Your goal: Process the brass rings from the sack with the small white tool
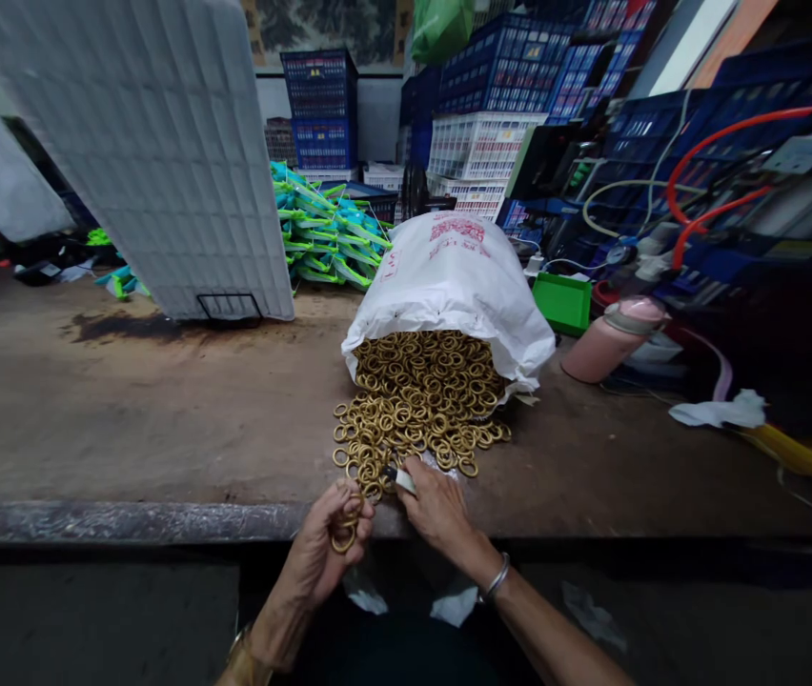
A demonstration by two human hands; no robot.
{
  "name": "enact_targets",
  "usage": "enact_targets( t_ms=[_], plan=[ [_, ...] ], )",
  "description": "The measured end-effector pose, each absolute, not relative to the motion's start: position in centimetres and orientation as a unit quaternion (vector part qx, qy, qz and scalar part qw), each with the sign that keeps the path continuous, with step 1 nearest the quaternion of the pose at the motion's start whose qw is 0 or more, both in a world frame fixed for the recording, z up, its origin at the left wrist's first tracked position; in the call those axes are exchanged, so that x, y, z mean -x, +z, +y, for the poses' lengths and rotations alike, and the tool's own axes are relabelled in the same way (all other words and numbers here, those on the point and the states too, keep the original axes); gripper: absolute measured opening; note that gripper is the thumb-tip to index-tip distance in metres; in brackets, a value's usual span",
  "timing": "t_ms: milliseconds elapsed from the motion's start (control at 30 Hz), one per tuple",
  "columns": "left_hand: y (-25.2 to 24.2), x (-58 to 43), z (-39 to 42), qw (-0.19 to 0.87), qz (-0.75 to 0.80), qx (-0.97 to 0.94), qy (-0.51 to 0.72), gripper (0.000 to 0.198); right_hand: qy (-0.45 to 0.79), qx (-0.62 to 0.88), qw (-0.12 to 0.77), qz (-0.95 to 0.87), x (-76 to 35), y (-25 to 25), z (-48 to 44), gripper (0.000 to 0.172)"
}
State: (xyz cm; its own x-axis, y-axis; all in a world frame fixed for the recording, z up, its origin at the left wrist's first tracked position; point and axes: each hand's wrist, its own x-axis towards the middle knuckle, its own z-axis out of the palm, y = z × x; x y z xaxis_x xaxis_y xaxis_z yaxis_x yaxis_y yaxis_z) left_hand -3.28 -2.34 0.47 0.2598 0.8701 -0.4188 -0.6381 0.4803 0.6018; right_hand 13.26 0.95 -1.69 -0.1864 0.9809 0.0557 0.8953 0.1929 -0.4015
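Gold-coloured metal rings [406, 414] spill in a heap from the mouth of a white woven sack [456, 267] lying on its side on the workbench. My left hand [327, 538], at the bench's front edge, is closed around a few of these rings [343, 538], which show between thumb and fingers. At the near side of the heap is my right hand [438, 505], its fingers curled among the front rings. A small white piece with a dark tip [400, 478] sits at its thumb side; whether it is a finger wrap or a held tool, I cannot tell.
A tall white ribbed panel [184, 171] stands on the bench at left, beside a pile of green and blue pieces [331, 233]. Right of the sack are a green tray [561, 303], a pink bottle [613, 338] and red hoses [684, 181]. Stacked crates [488, 143] fill the back.
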Motion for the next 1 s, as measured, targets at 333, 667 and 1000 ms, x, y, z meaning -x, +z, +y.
enact_targets(
  t_ms=[333, 667, 1000],
  plan=[
    [-0.1, 2.3, -2.1, 0.777, 0.375, -0.144, 0.485, 0.025, 0.151, 0.628, 0.166, -0.745, -13.2, -1.4, 1.2, 0.010],
    [-0.1, 0.1, -1.8, 0.688, 0.470, -0.293, 0.469, 0.035, 0.270, 0.546, 0.287, -0.740, -13.9, -0.6, -0.3, 0.018],
    [0.6, -0.1, -2.0, 0.559, 0.493, -0.465, 0.478, 0.019, 0.448, 0.537, 0.357, -0.619, -13.1, 0.0, 0.4, 0.024]
  ],
)
